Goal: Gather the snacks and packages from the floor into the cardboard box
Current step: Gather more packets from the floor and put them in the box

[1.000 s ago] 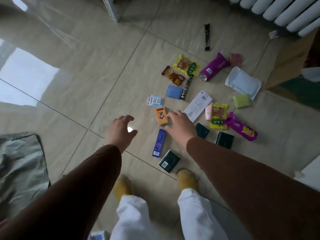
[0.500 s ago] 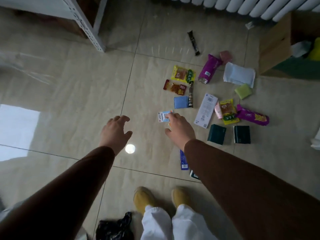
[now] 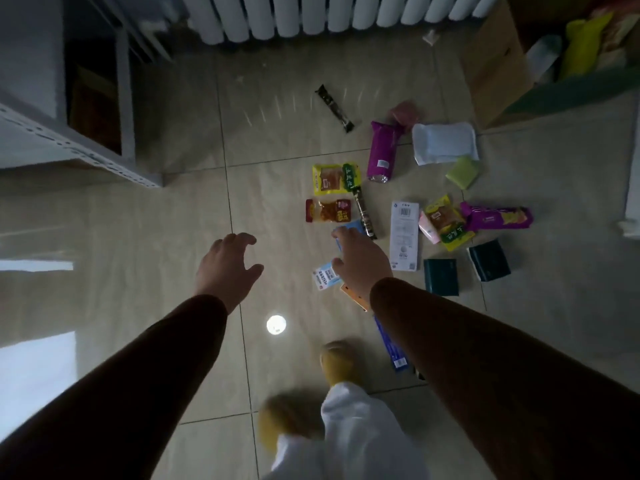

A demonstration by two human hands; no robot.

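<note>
Right hand (image 3: 360, 261): reaching down over the scattered items; fingers (image 3: 341, 233) curled at the edge of a blue packet (image 3: 355, 226); whether they actually grip it cannot be told.
Left hand (image 3: 227, 266): held above bare floor, fingers spread and loosely bent, holding nothing.
Light-blue sachet (image 3: 325, 277): on the floor just left of the right hand, partly under it.
Orange packet (image 3: 353, 297): beneath the right wrist, only an edge showing.
Blue stick pack (image 3: 389, 344): lying alongside the right sleeve.
Yellow snack pack (image 3: 334, 178): flat on the floor, above a red snack pack (image 3: 327, 211).
Dark stick (image 3: 363, 213): lies just right of those two.
Purple bag (image 3: 382, 152): on its side, near a white pouch (image 3: 443, 143) and a green pad (image 3: 464, 172).
White carton (image 3: 403, 237): flat, right of the hand.
Second purple bag (image 3: 497, 218): touching a yellow-green pack (image 3: 446, 221).
Dark green packets (image 3: 441, 277): two, side by side, apart.
Black bar (image 3: 334, 107): alone, nearer the radiator (image 3: 311, 15).
Cardboard box (image 3: 495, 67): top right corner, well apart from the hands, already holding items.
Floor (image 3: 173, 220): glossy beige tile.
</note>
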